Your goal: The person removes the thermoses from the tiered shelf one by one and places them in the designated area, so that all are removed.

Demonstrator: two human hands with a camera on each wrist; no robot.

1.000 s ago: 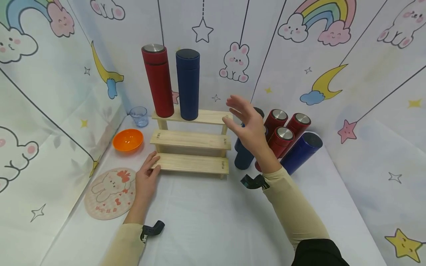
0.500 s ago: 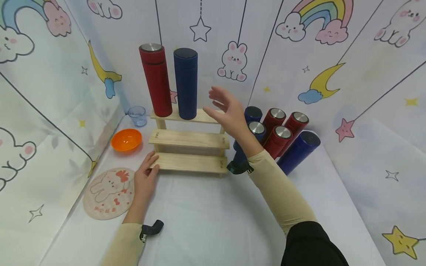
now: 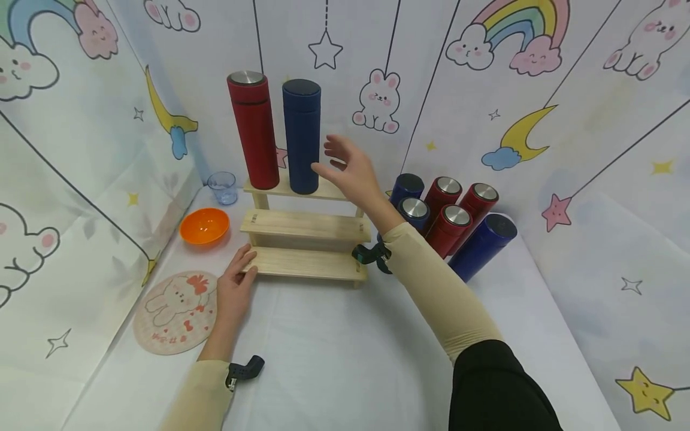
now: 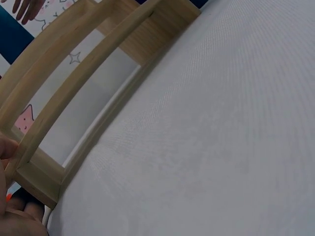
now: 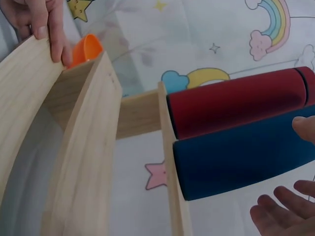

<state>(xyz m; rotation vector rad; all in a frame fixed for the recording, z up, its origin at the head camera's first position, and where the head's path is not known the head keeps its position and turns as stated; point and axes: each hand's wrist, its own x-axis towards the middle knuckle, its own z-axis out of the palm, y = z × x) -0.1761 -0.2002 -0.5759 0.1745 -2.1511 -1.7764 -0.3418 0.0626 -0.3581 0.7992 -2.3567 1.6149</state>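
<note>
White cloth tabletop (image 3: 334,353) w/ stepped wood rack (image 3: 307,239); right hand (image 3: 350,170) splayed beside matte navy cylinder flask (image 3: 302,136), left hand (image 3: 237,287) flat on bottom slat.

Four red flasks (image 3: 253,129), four blue flasks (image 3: 301,136), one wooden three-step rack (image 3: 305,226), one orange bowl (image 3: 205,226), one clear cup (image 3: 223,187), one round bunny mat (image 3: 175,304).

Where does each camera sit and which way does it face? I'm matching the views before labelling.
Head: high, looking forward and down at the rack, the flasks, both hands and sleeves.
Left wrist: low by the cloth, looking along the rack's bottom step; left fingers at the edge.
Right wrist: beside the rack, facing the red flask and blue flask; right fingertips show.
All three share the rack.
</note>
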